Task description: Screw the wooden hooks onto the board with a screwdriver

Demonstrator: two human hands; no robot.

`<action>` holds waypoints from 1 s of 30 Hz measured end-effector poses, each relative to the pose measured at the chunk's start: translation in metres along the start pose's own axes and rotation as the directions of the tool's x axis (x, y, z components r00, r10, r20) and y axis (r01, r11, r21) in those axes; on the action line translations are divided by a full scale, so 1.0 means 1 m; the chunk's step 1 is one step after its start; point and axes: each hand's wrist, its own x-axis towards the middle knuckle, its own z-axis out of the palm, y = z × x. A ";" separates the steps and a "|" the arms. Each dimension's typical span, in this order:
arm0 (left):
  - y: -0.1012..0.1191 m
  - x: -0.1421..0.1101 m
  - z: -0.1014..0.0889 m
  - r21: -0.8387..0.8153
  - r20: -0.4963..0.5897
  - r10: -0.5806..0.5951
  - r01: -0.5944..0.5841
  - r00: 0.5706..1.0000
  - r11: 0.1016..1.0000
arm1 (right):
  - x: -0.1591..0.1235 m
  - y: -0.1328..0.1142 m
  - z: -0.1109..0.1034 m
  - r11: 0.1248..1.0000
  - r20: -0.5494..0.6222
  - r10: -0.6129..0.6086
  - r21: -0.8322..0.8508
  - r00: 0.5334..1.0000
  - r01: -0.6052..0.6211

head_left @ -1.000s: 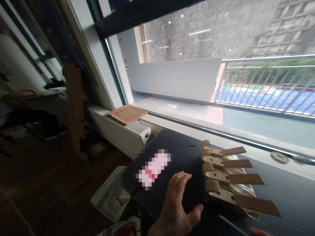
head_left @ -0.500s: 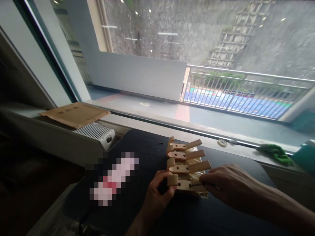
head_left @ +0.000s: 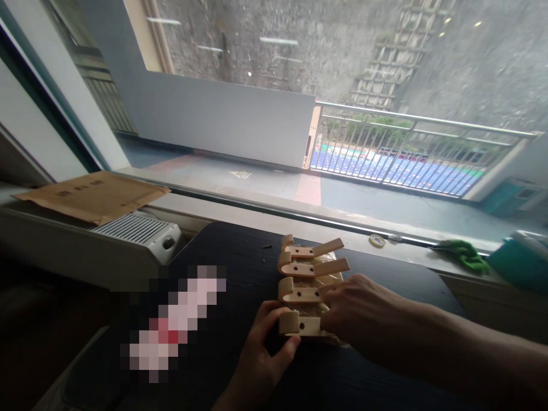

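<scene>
Several pale wooden hooks (head_left: 298,294) lie side by side in a row on something wrapped in clear, yellowish plastic (head_left: 314,311). Each has a curled left end and dark holes in its flat middle; the far ones show a slanted flap on the right. My left hand (head_left: 265,345) holds the curled end of the nearest hook (head_left: 302,326) between thumb and fingers. Over that hook's right part, my right hand (head_left: 353,311) has its fingers curled and pressed down. Whatever those fingers hold is hidden; one hole of the hook is covered too.
All this rests on a black table (head_left: 240,297). A small dark screw-like piece (head_left: 267,246) lies behind the hooks. A blurred-out item (head_left: 184,319) is at left. On the sill are a tape roll (head_left: 377,241) and green cloth (head_left: 462,255); a brown envelope (head_left: 96,194) lies at left.
My right hand has moved left and farther over the nearest hook, covering a hole and a thin dark rod that showed at its fingers. My left hand keeps its hold. The view has shifted.
</scene>
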 end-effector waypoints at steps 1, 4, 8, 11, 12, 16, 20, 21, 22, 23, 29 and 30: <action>0.001 0.000 0.000 0.005 0.002 0.000 0.000 1.000 1.000 | 0.004 0.001 -0.001 1.000 0.053 -0.029 -0.008 0.998 0.029; 0.001 -0.001 -0.001 0.017 0.003 0.010 -0.010 1.000 1.000 | 0.011 0.006 -0.005 1.000 0.182 -0.012 -0.005 0.983 0.014; -0.001 0.000 0.001 0.037 0.010 0.034 -0.034 0.999 0.999 | 0.007 0.011 -0.008 0.987 0.174 0.120 0.082 0.977 -0.136; -0.003 0.000 0.003 0.035 0.002 0.043 -0.043 0.999 0.998 | 0.003 0.008 -0.007 0.990 0.156 0.130 0.040 0.979 -0.138; -0.004 0.000 0.003 0.031 0.000 0.037 -0.037 0.999 0.999 | 0.003 0.005 -0.007 0.995 0.159 0.095 -0.002 0.983 -0.096; -0.003 -0.001 0.004 0.013 0.005 0.025 -0.025 1.000 1.000 | 0.009 -0.010 -0.005 0.982 0.209 -0.064 -0.163 0.976 0.099; -0.001 -0.003 0.004 0.015 0.014 0.033 -0.033 0.999 0.999 | 0.017 -0.016 -0.005 0.976 0.264 -0.084 -0.171 0.961 0.132; -0.001 -0.003 0.004 0.020 0.017 0.039 -0.040 0.999 0.999 | 0.018 -0.014 -0.005 0.983 0.272 -0.049 -0.160 0.961 0.095; -0.002 -0.003 0.004 0.023 0.016 0.049 -0.049 0.999 0.999 | 0.018 -0.012 -0.005 0.989 0.269 -0.005 -0.143 0.963 0.045; -0.002 -0.004 0.004 0.027 0.014 0.059 -0.060 0.998 0.998 | 0.017 -0.009 -0.004 0.993 0.253 0.042 -0.117 0.966 -0.012; -0.003 -0.003 0.005 0.032 0.011 0.090 -0.091 0.996 0.995 | 0.007 0.005 -0.002 0.957 0.171 0.263 0.077 0.949 -0.279; -0.003 -0.002 0.005 0.024 0.012 0.090 -0.090 0.996 0.996 | 0.007 0.004 -0.003 0.959 0.186 0.263 0.058 0.947 -0.278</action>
